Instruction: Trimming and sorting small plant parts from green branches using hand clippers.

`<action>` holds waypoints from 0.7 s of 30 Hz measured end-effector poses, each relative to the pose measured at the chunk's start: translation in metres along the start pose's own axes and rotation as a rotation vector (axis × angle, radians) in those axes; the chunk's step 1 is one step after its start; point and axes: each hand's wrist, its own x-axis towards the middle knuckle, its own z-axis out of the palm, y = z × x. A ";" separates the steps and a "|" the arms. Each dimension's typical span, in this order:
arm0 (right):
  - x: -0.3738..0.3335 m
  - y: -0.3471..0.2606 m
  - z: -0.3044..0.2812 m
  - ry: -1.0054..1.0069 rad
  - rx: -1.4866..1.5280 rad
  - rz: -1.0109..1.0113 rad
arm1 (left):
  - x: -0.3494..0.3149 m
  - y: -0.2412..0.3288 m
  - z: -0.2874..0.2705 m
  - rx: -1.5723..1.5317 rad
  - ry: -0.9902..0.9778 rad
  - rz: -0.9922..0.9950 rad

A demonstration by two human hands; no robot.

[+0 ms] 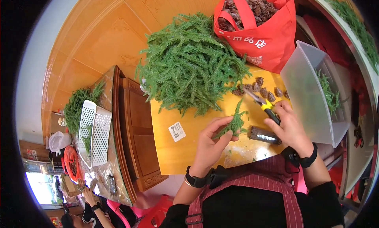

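Note:
Between the thumb and fingers of my left hand (215, 139) is a green artificial pine sprig (235, 123), its tip pointing up and away from me. My right hand (290, 127) is wrapped around pliers with yellow and black handles (268, 109). The metal jaws of the pliers point to the far left, over several small brown pinecones (265, 92) on the yellow table (169, 151). Under my right hand lies a bundle of thin dark sticks or wires (263, 135). A big heap of green pine sprigs (193, 64) rises beyond my left hand.
A red bag (266, 42) full of pinecones stands at the back. A translucent plastic bin (306, 90) with sprigs is at the right. On the left, a second table holds a white perforated basket (94, 133); another person's hand (89, 194) shows beside it. A white label (177, 131) lies here.

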 end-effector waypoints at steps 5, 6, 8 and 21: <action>-0.002 0.016 0.009 -0.136 -0.277 -0.031 | -0.002 0.011 0.001 -0.034 0.047 -0.056; -0.001 0.021 0.012 -0.139 -0.279 -0.036 | -0.003 0.011 0.000 -0.075 0.058 -0.096; 0.001 0.033 0.017 -0.117 -0.253 -0.133 | -0.003 0.009 -0.001 -0.073 0.051 -0.081; 0.009 -0.046 0.001 0.032 0.293 -0.287 | 0.002 0.007 0.001 -0.112 0.025 -0.088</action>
